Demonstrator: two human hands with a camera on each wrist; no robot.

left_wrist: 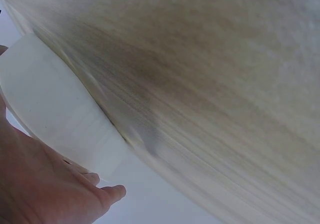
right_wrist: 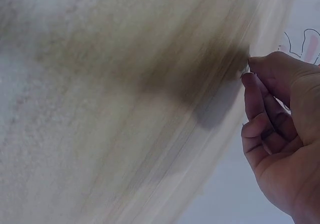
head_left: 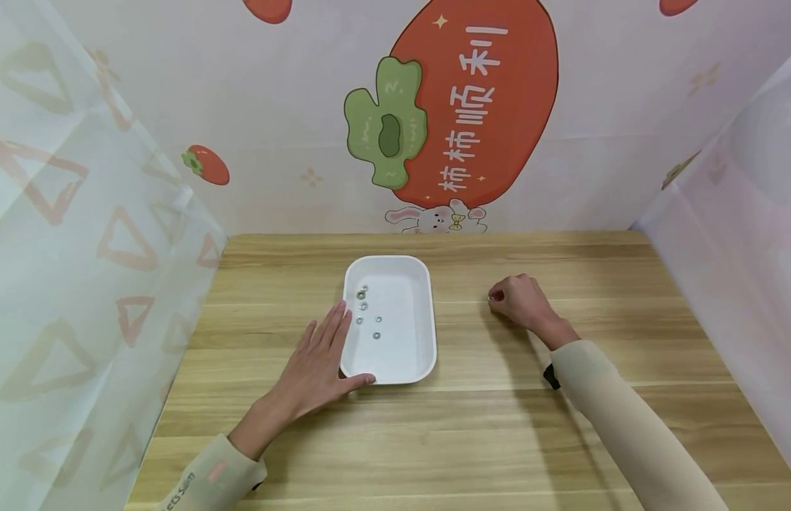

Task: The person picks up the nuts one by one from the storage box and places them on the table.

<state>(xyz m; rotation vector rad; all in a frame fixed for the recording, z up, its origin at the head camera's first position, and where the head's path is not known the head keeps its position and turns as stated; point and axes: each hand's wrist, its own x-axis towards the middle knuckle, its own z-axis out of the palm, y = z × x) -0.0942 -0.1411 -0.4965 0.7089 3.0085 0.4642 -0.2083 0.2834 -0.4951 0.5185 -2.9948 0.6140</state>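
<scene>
A white rectangular tray (head_left: 401, 362) lies on the wooden table, holding several small metal rings (head_left: 377, 336) that look like nuts or washers, mostly towards its left side. My left hand (head_left: 315, 365) rests against the tray's near left corner, fingers straight along the left side and thumb on the near rim. In the left wrist view that hand (left_wrist: 45, 179) lies along the tray's outer wall (left_wrist: 60, 99). Right of the tray, my right hand (head_left: 523, 301) pinches a small shiny metal piece (right_wrist: 245, 70) between thumb and index finger, mostly hidden by the fingertips; its other fingers are curled.
The wood-grain table (head_left: 433, 447) ends at a pale back wall with a large printed persimmon (head_left: 497, 92). Pale patterned sheets (head_left: 82, 213) stand along the left and right sides. A black band or object (head_left: 551, 377) shows under the right sleeve cuff.
</scene>
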